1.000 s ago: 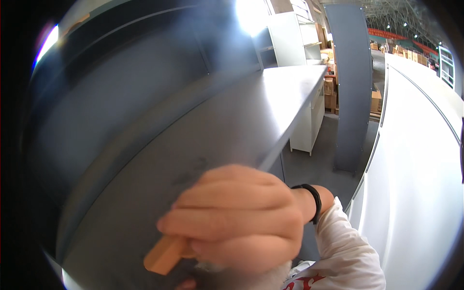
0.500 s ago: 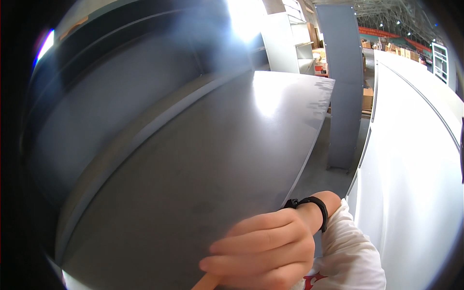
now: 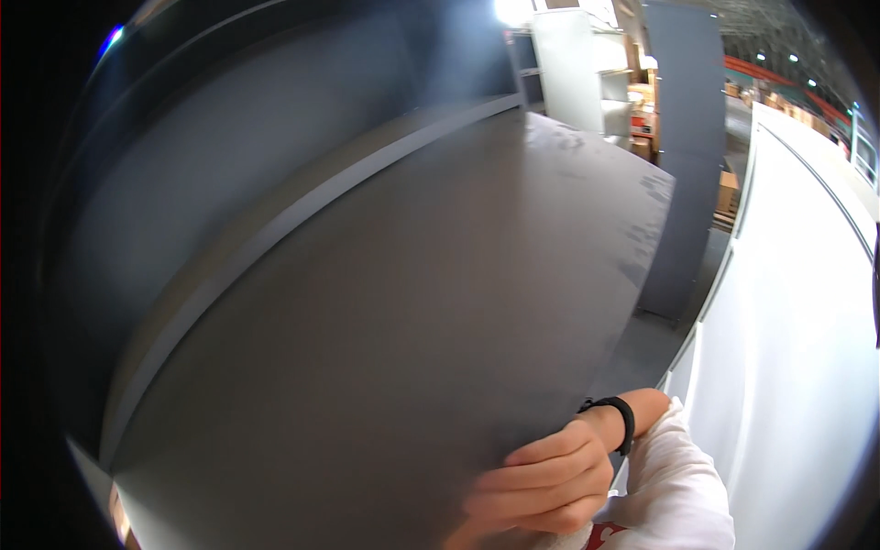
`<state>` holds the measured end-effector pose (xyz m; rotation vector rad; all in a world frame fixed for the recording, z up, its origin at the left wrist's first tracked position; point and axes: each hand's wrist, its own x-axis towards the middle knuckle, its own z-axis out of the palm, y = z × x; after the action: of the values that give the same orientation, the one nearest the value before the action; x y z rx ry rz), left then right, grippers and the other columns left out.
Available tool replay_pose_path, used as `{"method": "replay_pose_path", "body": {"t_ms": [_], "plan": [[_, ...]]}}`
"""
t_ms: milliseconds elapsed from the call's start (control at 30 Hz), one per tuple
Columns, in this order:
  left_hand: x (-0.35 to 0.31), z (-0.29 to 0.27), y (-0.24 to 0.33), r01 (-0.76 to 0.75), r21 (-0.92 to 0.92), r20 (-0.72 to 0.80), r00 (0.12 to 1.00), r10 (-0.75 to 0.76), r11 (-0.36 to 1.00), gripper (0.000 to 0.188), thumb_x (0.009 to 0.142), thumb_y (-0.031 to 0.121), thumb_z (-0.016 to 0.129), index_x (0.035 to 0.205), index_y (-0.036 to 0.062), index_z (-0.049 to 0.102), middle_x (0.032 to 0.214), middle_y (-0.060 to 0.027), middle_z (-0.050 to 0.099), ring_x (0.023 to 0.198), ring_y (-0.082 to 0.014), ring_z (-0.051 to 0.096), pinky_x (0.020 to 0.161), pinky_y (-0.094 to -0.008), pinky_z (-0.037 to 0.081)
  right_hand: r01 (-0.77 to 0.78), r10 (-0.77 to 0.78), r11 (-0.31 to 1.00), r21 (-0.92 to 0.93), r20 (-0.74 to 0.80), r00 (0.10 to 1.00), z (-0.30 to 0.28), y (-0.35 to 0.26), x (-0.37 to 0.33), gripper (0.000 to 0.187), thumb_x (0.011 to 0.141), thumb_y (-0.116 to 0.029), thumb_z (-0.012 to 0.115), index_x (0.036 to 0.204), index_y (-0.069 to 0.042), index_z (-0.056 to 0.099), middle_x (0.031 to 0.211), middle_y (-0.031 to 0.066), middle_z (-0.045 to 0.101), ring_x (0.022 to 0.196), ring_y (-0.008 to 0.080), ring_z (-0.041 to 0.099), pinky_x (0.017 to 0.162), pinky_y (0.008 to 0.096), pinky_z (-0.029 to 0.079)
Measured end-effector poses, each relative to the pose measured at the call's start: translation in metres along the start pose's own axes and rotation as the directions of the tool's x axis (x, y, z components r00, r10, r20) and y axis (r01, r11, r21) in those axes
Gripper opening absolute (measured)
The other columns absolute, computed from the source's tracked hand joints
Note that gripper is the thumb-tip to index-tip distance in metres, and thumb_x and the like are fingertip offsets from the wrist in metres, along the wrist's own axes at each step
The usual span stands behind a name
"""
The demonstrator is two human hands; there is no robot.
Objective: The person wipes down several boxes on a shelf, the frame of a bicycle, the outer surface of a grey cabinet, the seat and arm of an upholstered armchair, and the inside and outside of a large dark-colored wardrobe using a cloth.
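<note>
A large, flat dark-grey panel (image 3: 394, 302) fills the middle of the view and tilts down to the right. My right hand (image 3: 541, 481) comes in from the lower right, with a black wristband (image 3: 620, 423) and a white sleeve (image 3: 683, 477). It sits in front of the panel's lower right part, back of the hand toward me. Its fingers are curled and slightly blurred at the tips. What they grip, if anything, is hidden. At the far lower left rim is a small skin-coloured patch (image 3: 119, 515), possibly my left hand or arm, fingers not showing.
A raised grey lip (image 3: 302, 202) runs along the panel's left side, with a dark recess beyond it. White panels (image 3: 797, 302) stand close on my right. Ahead are a tall grey upright panel (image 3: 683, 156), a pale shelf unit (image 3: 568, 69) and cardboard boxes (image 3: 727, 192).
The view has swung left, so the background sits farther right. The panel's far edge slants more steeply. My right hand appears farther right. The skin-coloured patch has appeared at the left rim.
</note>
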<state>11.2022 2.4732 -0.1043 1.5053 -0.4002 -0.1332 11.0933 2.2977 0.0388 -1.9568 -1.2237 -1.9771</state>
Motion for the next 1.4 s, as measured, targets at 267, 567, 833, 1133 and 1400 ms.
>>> {"method": "replay_pose_path", "body": {"t_ms": [267,567,833,1133,1400], "plan": [[-0.031,-0.021,-0.006,0.083,-0.034,-0.076,0.993,-0.085,0.996,0.041,0.091,0.036,0.035,0.085,0.0005,0.055,0.073,-0.0053,0.054,0.067,-0.0138,0.049,0.062,-0.0266,0.038,-0.083,0.061,0.992,0.092,0.224,0.973,0.008,-0.017,-0.051,0.012,0.076,-0.009,0.065,0.077,-0.012,0.054,0.095,0.0051,0.068,0.082,0.0165,0.063,0.079,0.0253,0.044],[-0.033,-0.007,-0.018,0.11,-0.139,-0.088,0.989,-0.122,0.984,0.047,0.093,0.04,0.031,0.082,0.0004,0.055,0.074,-0.0053,0.053,0.068,-0.0146,0.048,0.064,-0.0273,0.038,-0.305,0.234,0.943,0.133,0.387,0.892,0.057,-0.015,-0.127,0.009,0.074,-0.005,0.064,0.082,-0.004,0.061,0.105,0.0118,0.063,0.091,0.0247,0.061,0.075,0.0338,0.051],[0.013,-0.021,-0.038,-0.113,0.144,-0.13,0.983,0.132,0.983,0.028,0.092,0.025,0.04,0.099,0.0006,0.052,0.087,-0.0072,0.053,0.074,-0.0151,0.049,0.073,-0.0276,0.041,-0.437,0.33,0.884,0.164,0.444,0.833,0.111,0.003,-0.169,0.02,0.074,-0.006,0.063,0.093,-0.001,0.059,0.114,0.0146,0.057,0.102,0.0291,0.056,0.088,0.0421,0.046],[0.035,-0.04,-0.053,0.226,-0.266,0.072,0.974,-0.214,0.937,0.026,0.093,0.02,0.044,0.106,0.0027,0.057,0.087,-0.0048,0.056,0.084,-0.0126,0.052,0.077,-0.0251,0.041,-0.542,0.448,0.833,0.114,0.436,0.78,0.143,0.014,-0.19,0.022,0.067,-0.002,0.066,0.087,-0.002,0.057,0.116,0.0159,0.054,0.107,0.033,0.053,0.095,0.0464,0.041],[0.03,-0.054,-0.074,0.222,-0.167,-0.039,0.972,-0.232,0.961,0.029,0.094,0.024,0.042,0.095,0.0028,0.06,0.088,-0.0049,0.058,0.085,-0.0143,0.052,0.08,-0.0278,0.04,-0.588,0.496,0.808,0.031,0.504,0.707,0.16,0.022,-0.192,0.02,0.068,0.001,0.061,0.088,-0.003,0.059,0.123,0.0146,0.051,0.119,0.032,0.046,0.1,0.0474,0.036]]}}
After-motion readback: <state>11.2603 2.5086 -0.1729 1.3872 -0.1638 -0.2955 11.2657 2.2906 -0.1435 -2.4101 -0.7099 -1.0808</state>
